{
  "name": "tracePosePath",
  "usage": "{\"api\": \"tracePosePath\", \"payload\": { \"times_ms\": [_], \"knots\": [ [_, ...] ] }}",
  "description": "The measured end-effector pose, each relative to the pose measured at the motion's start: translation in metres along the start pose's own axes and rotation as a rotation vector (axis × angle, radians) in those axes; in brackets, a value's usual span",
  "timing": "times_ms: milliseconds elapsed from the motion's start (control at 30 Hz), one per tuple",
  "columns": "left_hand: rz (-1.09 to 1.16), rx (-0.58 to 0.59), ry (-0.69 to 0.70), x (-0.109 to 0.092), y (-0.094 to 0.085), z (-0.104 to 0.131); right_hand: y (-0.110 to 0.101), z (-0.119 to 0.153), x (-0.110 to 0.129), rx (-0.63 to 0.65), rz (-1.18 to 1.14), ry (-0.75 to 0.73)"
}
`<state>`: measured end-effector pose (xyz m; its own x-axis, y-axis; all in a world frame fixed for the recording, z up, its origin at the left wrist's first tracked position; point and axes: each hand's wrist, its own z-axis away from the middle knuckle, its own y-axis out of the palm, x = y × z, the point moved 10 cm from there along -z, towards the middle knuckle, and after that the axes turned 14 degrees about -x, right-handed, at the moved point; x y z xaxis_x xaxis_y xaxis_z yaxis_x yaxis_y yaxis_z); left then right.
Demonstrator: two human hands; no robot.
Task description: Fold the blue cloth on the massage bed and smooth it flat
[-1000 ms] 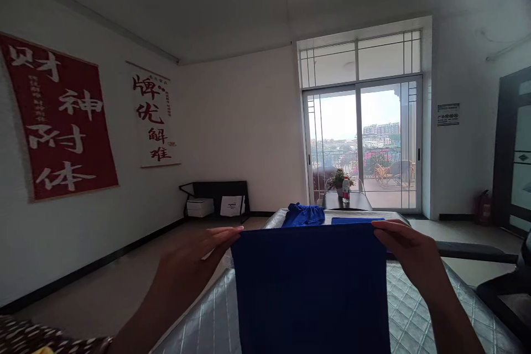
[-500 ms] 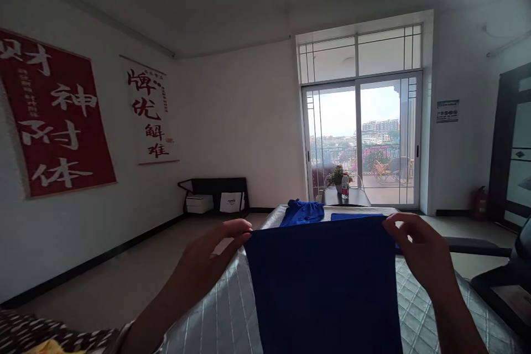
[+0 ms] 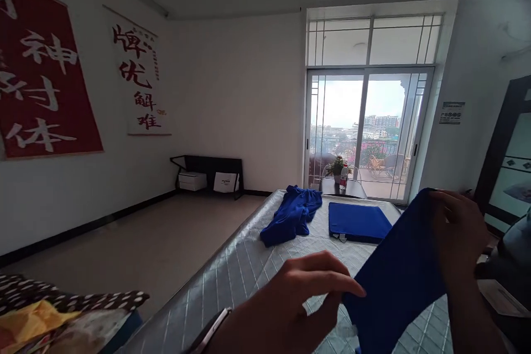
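The right grip (image 3: 462, 227) holds blue cloth (image 3: 400, 276); the left grip (image 3: 305, 290) touches its edge, closure unclear.

Held cloth (image 3: 400, 276): matt blue fabric, smooth. Heaped cloth (image 3: 292, 213): same finish, wrinkled. Folded cloth (image 3: 359, 220): matt, flat. Cover (image 3: 244, 265): silvery quilted fabric, slight sheen. Door (image 3: 384, 99): smooth clear glass. Bottle (image 3: 344, 177): clear plastic. Floor (image 3: 136, 243): smooth, dull.
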<state>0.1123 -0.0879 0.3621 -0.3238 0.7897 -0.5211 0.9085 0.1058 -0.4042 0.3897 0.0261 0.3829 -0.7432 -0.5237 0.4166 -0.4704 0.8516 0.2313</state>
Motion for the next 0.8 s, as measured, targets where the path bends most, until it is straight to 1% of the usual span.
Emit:
{"api": "tracePosePath", "payload": {
  "times_ms": [67,133,167,200,233,267,300,333,367,400,433,467,533,567,600,667,733,800],
  "knots": [
    [0.031,-0.03,-0.011,0.008,0.0,0.005,0.029,0.004,0.01,0.063,-0.01,-0.027],
    [0.008,-0.091,-0.033,0.029,-0.006,0.015,0.07,0.022,0.025,0.187,-0.072,-0.029],
    [-0.017,-0.137,-0.053,0.044,-0.011,0.023,0.092,0.038,0.033,0.272,-0.13,-0.017],
    [-0.049,-0.189,-0.081,0.062,-0.016,0.033,0.115,0.058,0.043,0.367,-0.195,0.002],
    [-0.092,-0.236,-0.112,0.082,-0.02,0.046,0.137,0.084,0.053,0.491,-0.261,0.017],
    [-0.14,-0.283,-0.14,0.102,-0.025,0.062,0.154,0.112,0.061,0.588,-0.316,0.042],
    [-0.209,-0.297,-0.175,0.124,-0.026,0.08,0.168,0.142,0.068,0.695,-0.361,0.065],
    [-0.293,-0.273,-0.212,0.147,-0.023,0.099,0.176,0.174,0.073,0.796,-0.394,0.081],
    [-0.37,-0.243,-0.252,0.169,-0.021,0.119,0.18,0.205,0.077,0.891,-0.422,0.079],
    [-0.446,-0.19,-0.312,0.193,-0.018,0.139,0.178,0.233,0.079,0.973,-0.452,0.062],
    [-0.524,-0.173,-0.4,0.217,-0.021,0.159,0.171,0.259,0.077,1.041,-0.47,0.043],
    [-0.569,-0.106,-0.465,0.238,-0.018,0.177,0.161,0.282,0.073,1.115,-0.476,0.012],
    [-0.65,-0.031,-0.56,0.267,-0.019,0.206,0.133,0.317,0.055,1.237,-0.425,-0.045],
    [-0.674,-0.001,-0.58,0.276,-0.02,0.215,0.117,0.33,0.041,1.299,-0.37,-0.071],
    [-0.694,0.014,-0.587,0.282,-0.022,0.221,0.1,0.339,0.025,1.345,-0.301,-0.097],
    [-0.715,0.027,-0.58,0.287,-0.025,0.229,0.063,0.345,-0.011,1.397,-0.158,-0.114],
    [-0.719,0.013,-0.559,0.287,-0.028,0.232,0.026,0.346,-0.049,1.453,-0.063,-0.063],
    [-0.71,-0.024,-0.535,0.285,-0.031,0.234,-0.007,0.346,-0.083,1.506,-0.015,0.026]
  ]
}}
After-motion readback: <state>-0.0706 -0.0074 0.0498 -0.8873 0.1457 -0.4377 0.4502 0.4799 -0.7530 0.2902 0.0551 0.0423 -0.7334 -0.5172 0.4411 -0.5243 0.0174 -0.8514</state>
